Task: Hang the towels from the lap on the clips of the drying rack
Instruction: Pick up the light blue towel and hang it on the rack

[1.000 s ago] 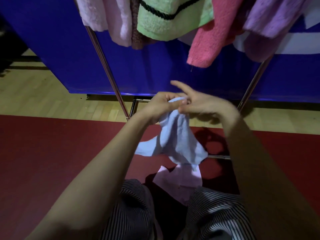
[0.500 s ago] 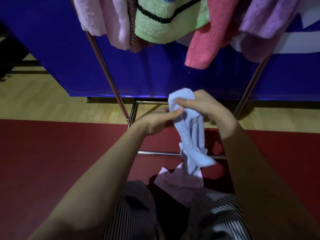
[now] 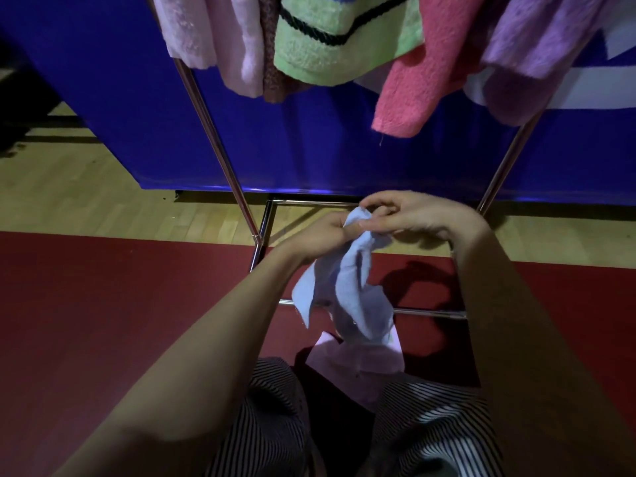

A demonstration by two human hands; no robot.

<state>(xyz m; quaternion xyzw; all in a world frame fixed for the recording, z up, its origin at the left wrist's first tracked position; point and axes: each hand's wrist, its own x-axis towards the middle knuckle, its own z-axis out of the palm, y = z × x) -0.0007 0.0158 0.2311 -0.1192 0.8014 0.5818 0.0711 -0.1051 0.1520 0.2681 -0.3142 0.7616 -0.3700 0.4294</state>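
Note:
Both hands hold a light blue towel [image 3: 347, 287] by its top edge, above my knees. My left hand [image 3: 325, 235] grips it from the left and my right hand [image 3: 409, 215] pinches the same bunched corner from the right. The rest of the blue towel hangs down in loose folds. A pale pink towel [image 3: 354, 364] lies on my lap between my striped trouser legs. The metal drying rack [image 3: 220, 160] stands just ahead. Pink, green striped [image 3: 344, 39], coral [image 3: 423, 77] and purple towels hang from its top. The clips are out of view.
A blue panel [image 3: 309, 142] stands right behind the rack. The floor is red mat [image 3: 103, 304] near me and pale wood [image 3: 86, 201] beyond. The rack's low crossbar [image 3: 430, 313] runs in front of my knees.
The hands regripped the blue towel: the right hand briefly lifted one end high while the left slid down it, then both came together on a bunched corner and the towel spread lower.

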